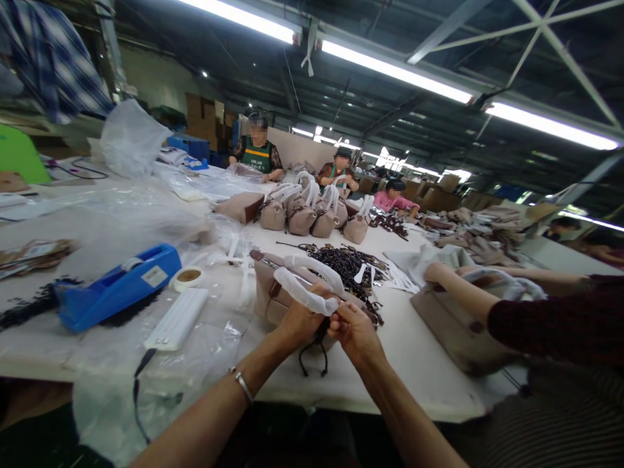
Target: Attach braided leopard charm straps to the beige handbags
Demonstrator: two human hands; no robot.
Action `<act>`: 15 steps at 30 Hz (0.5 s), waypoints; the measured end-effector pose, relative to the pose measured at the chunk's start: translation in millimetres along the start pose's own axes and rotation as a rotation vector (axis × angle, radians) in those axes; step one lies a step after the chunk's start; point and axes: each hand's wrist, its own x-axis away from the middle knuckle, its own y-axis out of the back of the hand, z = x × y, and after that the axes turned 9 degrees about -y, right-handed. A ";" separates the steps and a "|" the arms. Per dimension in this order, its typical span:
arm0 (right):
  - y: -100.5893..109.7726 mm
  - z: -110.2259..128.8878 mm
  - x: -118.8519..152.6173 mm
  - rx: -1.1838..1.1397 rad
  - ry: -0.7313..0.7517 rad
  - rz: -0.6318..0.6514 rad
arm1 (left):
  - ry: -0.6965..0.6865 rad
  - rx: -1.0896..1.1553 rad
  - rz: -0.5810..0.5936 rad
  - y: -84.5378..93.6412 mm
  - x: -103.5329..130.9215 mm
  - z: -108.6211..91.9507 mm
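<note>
A taupe handbag (pixel 266 292) stands on the table in front of me, its two handles wrapped in white padding. My left hand (pixel 306 318) is closed at the lower end of the near wrapped handle (pixel 305 292). Against that same end, my right hand (pixel 355 330) pinches with thumb and fingers; the small part between them is hidden. Dark knotted cords (pixel 314 364) hang down below my hands along the bag's front. Just behind the bag lies a heap of black braided cords (pixel 348 263).
To the left are a blue tape dispenser (pixel 121 286), a tape roll (pixel 187 278), a white power strip (pixel 178 318) and clear plastic bags (pixel 146 208). Several finished handbags (pixel 302 218) stand farther back. At right, a co-worker's arms (pixel 463 292) reach over another handbag (pixel 448 325).
</note>
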 end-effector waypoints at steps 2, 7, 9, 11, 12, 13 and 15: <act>-3.7 -11.4 1.2 -0.013 0.141 -0.058 | 0.083 0.062 -0.105 -4.1 4.9 -2.7; -4.1 -21.5 6.9 0.386 0.460 -0.206 | 0.338 0.299 -0.211 -2.8 13.1 5.7; -3.8 -17.3 9.7 0.536 0.525 -0.247 | 0.397 0.316 -0.147 3.0 12.5 10.2; -4.7 -10.1 10.8 0.540 0.458 -0.218 | 0.384 0.285 -0.091 9.0 9.9 11.5; -5.5 -5.8 10.3 0.492 0.377 -0.183 | 0.352 0.260 -0.073 11.5 8.1 10.7; -6.3 -1.5 9.4 0.429 0.284 -0.144 | 0.312 0.226 -0.060 13.3 6.1 9.1; -7.1 6.9 6.8 0.316 0.121 -0.088 | 0.224 0.121 -0.052 15.4 1.6 4.4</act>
